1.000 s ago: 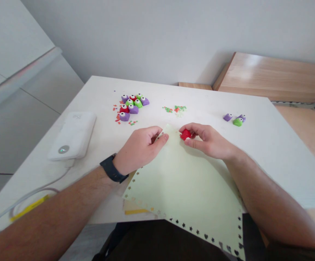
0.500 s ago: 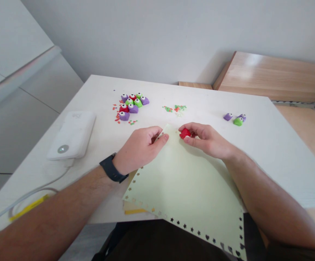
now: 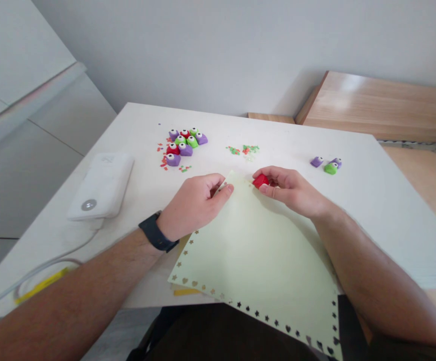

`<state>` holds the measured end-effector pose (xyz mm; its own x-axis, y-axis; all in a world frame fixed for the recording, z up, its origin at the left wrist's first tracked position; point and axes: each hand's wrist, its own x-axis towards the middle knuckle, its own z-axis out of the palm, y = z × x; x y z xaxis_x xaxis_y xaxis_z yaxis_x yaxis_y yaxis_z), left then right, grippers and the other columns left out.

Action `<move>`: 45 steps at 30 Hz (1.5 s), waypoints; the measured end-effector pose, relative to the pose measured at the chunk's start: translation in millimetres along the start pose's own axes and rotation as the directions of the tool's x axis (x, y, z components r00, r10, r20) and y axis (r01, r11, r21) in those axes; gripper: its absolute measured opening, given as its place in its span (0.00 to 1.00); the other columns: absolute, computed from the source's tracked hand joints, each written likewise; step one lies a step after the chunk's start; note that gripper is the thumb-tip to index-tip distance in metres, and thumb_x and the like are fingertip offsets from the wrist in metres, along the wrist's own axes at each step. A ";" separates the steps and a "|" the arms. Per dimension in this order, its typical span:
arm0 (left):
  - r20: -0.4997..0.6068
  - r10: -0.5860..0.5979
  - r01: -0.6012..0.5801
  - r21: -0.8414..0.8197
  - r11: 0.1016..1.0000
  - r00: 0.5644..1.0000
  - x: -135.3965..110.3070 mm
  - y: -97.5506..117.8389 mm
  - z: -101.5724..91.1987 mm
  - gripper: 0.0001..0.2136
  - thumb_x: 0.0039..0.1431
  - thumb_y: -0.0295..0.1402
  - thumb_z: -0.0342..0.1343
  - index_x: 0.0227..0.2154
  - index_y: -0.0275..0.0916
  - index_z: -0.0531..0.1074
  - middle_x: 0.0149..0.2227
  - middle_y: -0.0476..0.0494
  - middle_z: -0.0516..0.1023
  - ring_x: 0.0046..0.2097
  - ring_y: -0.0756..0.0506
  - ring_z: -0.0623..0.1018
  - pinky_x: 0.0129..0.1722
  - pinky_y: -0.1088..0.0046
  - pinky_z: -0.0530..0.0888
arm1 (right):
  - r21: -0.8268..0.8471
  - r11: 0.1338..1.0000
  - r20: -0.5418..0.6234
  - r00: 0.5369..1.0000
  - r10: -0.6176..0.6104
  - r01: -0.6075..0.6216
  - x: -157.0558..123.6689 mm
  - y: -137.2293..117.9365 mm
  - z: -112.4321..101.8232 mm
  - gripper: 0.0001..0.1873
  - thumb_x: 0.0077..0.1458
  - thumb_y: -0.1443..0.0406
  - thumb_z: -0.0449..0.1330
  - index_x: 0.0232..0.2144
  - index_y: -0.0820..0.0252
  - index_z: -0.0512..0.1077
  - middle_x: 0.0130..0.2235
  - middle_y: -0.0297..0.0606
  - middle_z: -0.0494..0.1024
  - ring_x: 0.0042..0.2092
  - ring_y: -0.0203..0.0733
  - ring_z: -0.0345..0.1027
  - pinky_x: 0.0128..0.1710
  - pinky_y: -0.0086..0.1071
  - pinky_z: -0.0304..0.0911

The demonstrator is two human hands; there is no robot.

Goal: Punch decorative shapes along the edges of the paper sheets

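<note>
— While the left hand (image 3: pixel 195 205) pinches a corner of the pale green star-edged paper sheet (image 3: pixel 255 250), what about the right hand (image 3: pixel 291 190)?

— Its grip clamps a small red plastic craft punch (image 3: pixel 260 181) just beside the sheet. Purple, green and red punches (image 3: pixel 183 148) sit farther off on the white desk (image 3: pixel 372 210).

Pale green paper (image 3: pixel 255 250), edged with punched stars.

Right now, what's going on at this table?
A person is working at a white table. Their right hand grips a small red paper punch at the edge of a pale green paper sheet, while their left hand pinches the sheet's top corner. Stars and hearts are cut along its edges. More colourful punches sit grouped beyond, near paper scraps.
</note>
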<state>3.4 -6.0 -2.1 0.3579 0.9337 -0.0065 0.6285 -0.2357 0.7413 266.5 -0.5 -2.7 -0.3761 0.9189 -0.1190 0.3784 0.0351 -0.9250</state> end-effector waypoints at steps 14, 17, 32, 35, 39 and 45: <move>-0.037 0.010 -0.011 -0.016 1.000 0.999 0.5 0.5 -0.9 0.19 0.69 0.40 0.54 0.23 0.40 0.58 0.20 0.56 0.57 0.25 0.52 0.59 0.28 0.69 0.56 | 0.249 0.968 -0.116 0.993 -0.004 0.033 4.9 7.9 1.0 0.18 0.59 0.57 0.70 0.49 0.58 0.76 0.42 0.38 0.78 0.42 0.41 0.67 0.42 0.36 0.60; -0.051 0.025 -0.026 -0.022 0.999 0.998 0.6 -0.1 -1.6 0.19 0.69 0.41 0.54 0.23 0.40 0.58 0.21 0.56 0.57 0.25 0.52 0.60 0.28 0.69 0.55 | 0.292 0.956 -0.102 0.995 0.003 0.027 4.4 6.7 2.0 0.18 0.59 0.58 0.70 0.48 0.59 0.76 0.42 0.37 0.77 0.42 0.40 0.67 0.41 0.35 0.59; -0.018 0.000 -0.002 -0.085 0.996 1.000 -0.6 0.2 -2.1 0.19 0.69 0.44 0.53 0.24 0.41 0.60 0.21 0.56 0.57 0.24 0.52 0.59 0.26 0.70 0.54 | 0.068 0.997 -0.122 0.992 0.041 -0.033 6.3 1.3 4.8 0.10 0.62 0.61 0.54 0.38 0.58 0.74 0.29 0.31 0.67 0.31 0.38 0.57 0.32 0.34 0.54; -0.005 -0.006 0.006 -0.078 0.997 1.000 -1.0 -0.2 -1.9 0.18 0.70 0.44 0.52 0.25 0.40 0.61 0.22 0.56 0.57 0.25 0.52 0.60 0.26 0.71 0.55 | -0.129 0.992 -0.109 0.994 -0.029 0.015 3.7 -1.5 4.5 0.11 0.62 0.58 0.61 0.42 0.58 0.76 0.29 0.29 0.66 0.32 0.37 0.57 0.33 0.33 0.54; 0.005 -0.006 0.006 -0.095 0.995 1.000 -1.1 -0.7 -2.4 0.18 0.70 0.44 0.52 0.26 0.40 0.61 0.22 0.56 0.58 0.25 0.52 0.60 0.27 0.71 0.55 | -0.139 0.990 -0.050 0.999 -0.005 -0.002 2.6 -1.1 4.6 0.13 0.61 0.58 0.63 0.43 0.59 0.79 0.29 0.29 0.66 0.31 0.36 0.57 0.33 0.33 0.54; 0.010 0.008 -0.007 -0.129 0.992 1.000 -0.5 -3.6 -1.8 0.18 0.70 0.45 0.51 0.26 0.41 0.60 0.23 0.56 0.57 0.25 0.51 0.60 0.26 0.72 0.55 | -0.071 0.997 -0.024 0.999 0.027 -0.029 3.8 4.2 6.0 0.12 0.61 0.56 0.63 0.39 0.59 0.78 0.28 0.29 0.67 0.30 0.35 0.56 0.32 0.32 0.52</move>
<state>-0.3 -5.1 -3.7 0.3698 0.9291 -0.0068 0.5313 -0.2054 0.8219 261.6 0.8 -9.2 -0.3455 0.9285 -0.1358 0.4487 0.0364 -0.8930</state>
